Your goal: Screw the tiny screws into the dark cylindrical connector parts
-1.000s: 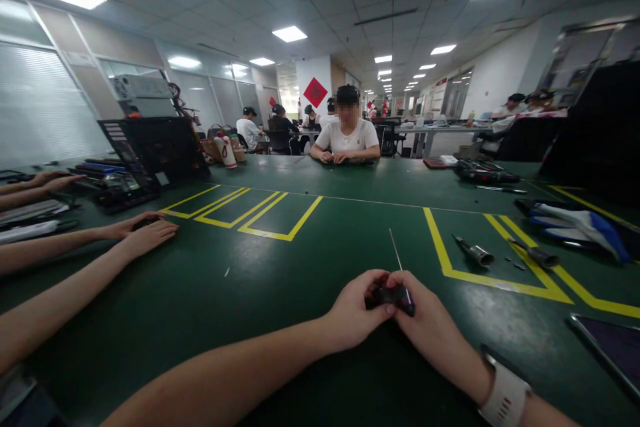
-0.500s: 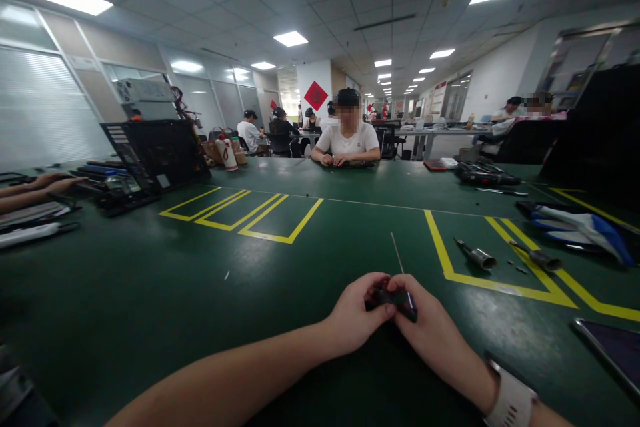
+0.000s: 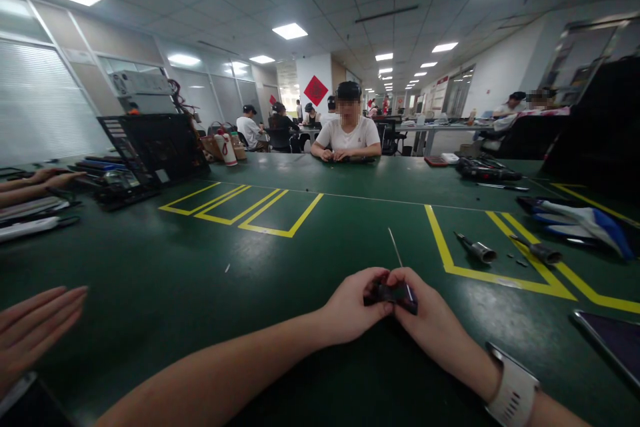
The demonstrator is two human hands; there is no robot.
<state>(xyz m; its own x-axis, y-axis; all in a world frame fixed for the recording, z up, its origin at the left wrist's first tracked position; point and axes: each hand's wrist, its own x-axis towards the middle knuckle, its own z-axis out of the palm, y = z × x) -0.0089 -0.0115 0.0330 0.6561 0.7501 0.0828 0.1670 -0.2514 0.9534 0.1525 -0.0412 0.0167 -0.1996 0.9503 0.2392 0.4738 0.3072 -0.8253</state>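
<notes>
A small dark glossy object (image 3: 400,295) is held low over the green table (image 3: 280,273), between my two hands. My left hand (image 3: 354,305) has its fingers curled round the object's left side, with the thumb along the near edge. From the right, my right hand (image 3: 423,300) grips the other side; a pale watch band is on that wrist. The fingertips of both hands almost meet at the object. A thin light rod (image 3: 395,247) lies just beyond the hands, its near end hidden behind them. What the object is cannot be made out.
Two metal-ended tools (image 3: 483,252) lie by yellow tape at the right, near blue-and-white gloves (image 3: 585,223). A dark tablet-like device (image 3: 610,343) is at the right edge. Another person's open hand (image 3: 40,330) is at the lower left. A person (image 3: 349,133) sits opposite.
Another person's open hand has come into view at the lower left. My hands keep their hold on the dark object, nearly unmoved. The view has shifted slightly.
</notes>
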